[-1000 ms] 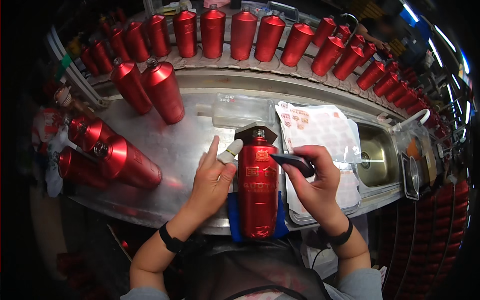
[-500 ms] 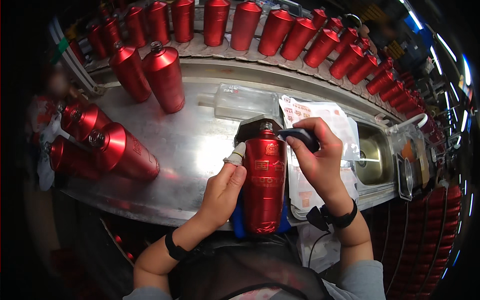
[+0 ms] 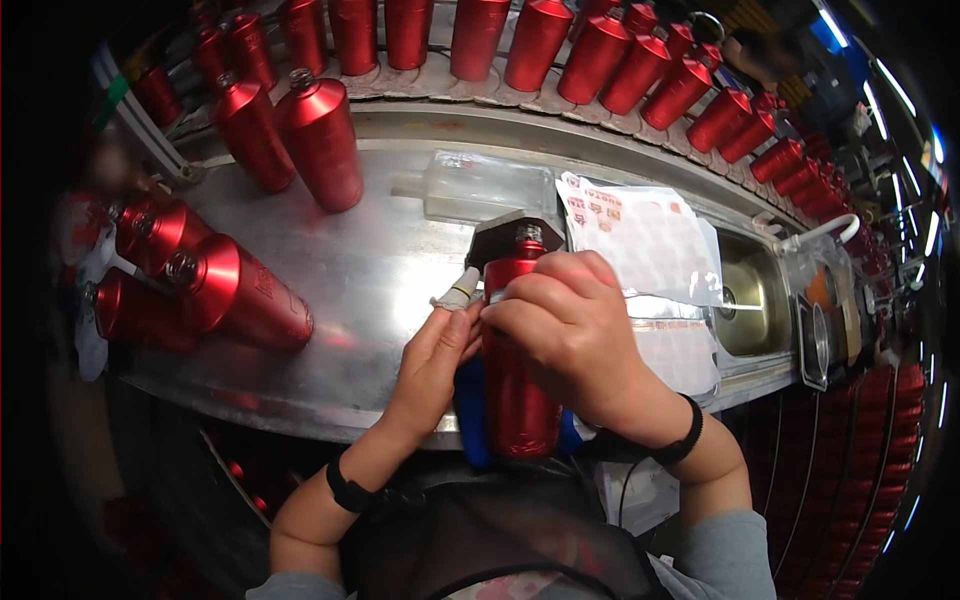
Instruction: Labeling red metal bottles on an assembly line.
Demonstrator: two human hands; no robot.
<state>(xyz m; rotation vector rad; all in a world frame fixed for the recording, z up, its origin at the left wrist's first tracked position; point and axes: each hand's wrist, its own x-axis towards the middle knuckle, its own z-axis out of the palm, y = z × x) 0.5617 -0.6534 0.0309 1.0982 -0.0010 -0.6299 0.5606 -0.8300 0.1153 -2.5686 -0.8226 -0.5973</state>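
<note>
A red metallic bottle (image 3: pixel 518 405) with an uncapped neck lies or leans in front of me, its neck away from me. My left hand (image 3: pixel 428 365) grips its left side, and one finger wears a whitish wrap (image 3: pixel 458 291) with a yellow band. Across the bottle's upper front is my right hand (image 3: pixel 575 325), its fingers curled closed and covering the printed part. The small dark hand tool seen in this hand a moment ago is hidden behind the fingers. Blue padding (image 3: pixel 469 410) shows beneath the bottle, and a dark angular holder (image 3: pixel 488 243) is behind its neck.
Several red bottles (image 3: pixel 320 145) stand on the metal table (image 3: pixel 370 270) at left. More fill a curved conveyor (image 3: pixel 430 92) behind. A clear block (image 3: pixel 480 188), printed sheets (image 3: pixel 650 240) and a sink (image 3: pixel 750 330) with a white tap (image 3: pixel 835 237) lie beyond and right.
My right hand has moved left and over the bottle's front, turning so its back faces up and hides the dark tool. My left hand has shifted slightly. Bottles on the conveyor have moved left.
</note>
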